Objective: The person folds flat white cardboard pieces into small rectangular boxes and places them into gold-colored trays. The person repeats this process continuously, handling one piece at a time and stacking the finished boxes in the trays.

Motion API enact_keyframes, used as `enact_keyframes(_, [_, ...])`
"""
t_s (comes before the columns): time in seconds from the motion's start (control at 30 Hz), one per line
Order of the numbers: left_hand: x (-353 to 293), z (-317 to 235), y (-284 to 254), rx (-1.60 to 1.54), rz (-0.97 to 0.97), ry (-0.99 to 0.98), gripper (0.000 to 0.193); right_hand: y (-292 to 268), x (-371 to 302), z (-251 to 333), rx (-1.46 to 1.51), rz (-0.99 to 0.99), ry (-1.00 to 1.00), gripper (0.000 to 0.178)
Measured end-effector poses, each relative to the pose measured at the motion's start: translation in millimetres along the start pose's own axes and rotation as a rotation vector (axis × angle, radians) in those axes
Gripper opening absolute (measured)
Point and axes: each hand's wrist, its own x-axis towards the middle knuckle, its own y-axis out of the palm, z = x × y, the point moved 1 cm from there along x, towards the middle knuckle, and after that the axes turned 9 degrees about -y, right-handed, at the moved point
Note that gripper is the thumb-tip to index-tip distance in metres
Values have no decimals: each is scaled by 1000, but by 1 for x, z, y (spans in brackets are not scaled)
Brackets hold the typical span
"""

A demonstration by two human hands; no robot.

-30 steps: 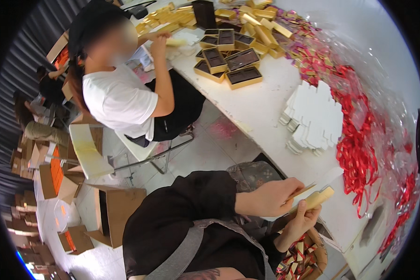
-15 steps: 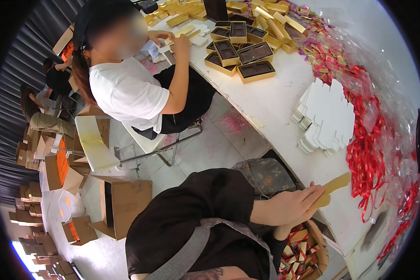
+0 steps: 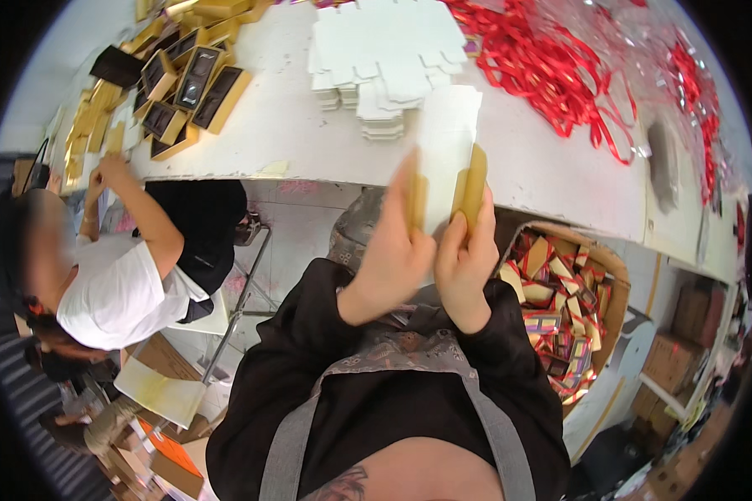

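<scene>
Between my two hands, in front of the table edge, is a folding carton blank (image 3: 448, 125) with a white inner face and gold outer sides. Its long sides are bent up and its white end stretches away from me. My left hand (image 3: 388, 255) is closed along the left side, slightly blurred. My right hand (image 3: 465, 271) pinches the gold right side, thumb on top. Just beyond the carton lies a stack of flat white blanks (image 3: 384, 50) on the table (image 3: 284, 125).
Red ribbons (image 3: 543, 75) and clear plastic heap at the right. Gold boxes with dark trays (image 3: 199, 79) pile at the left, near a seated co-worker in a white shirt (image 3: 125, 292). A cardboard box (image 3: 614, 288) of finished small boxes stands right of me.
My view has turned toward the table and the stack. The carton blank, earlier seen gold side up at the right, now shows its white inside, with both hands gripping its sides.
</scene>
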Motion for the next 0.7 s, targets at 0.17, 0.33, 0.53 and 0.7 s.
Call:
enact_keyframes(0.17, [26,20,2,-192,38,-25,74,-6,0,15,-64,176,-155,47])
enact_keyframes(0.33, [9,2,-13,150,222,-22,74,-27,10,-17,413,215,443,65])
enact_keyframes(0.53, [7,10,-14,179,244,26,67,-31,20,-22,358,414,340,47])
enact_keyframes(0.7, [-6,36,-8,0,299,-75,53,-21,0,-26,270,262,199,19])
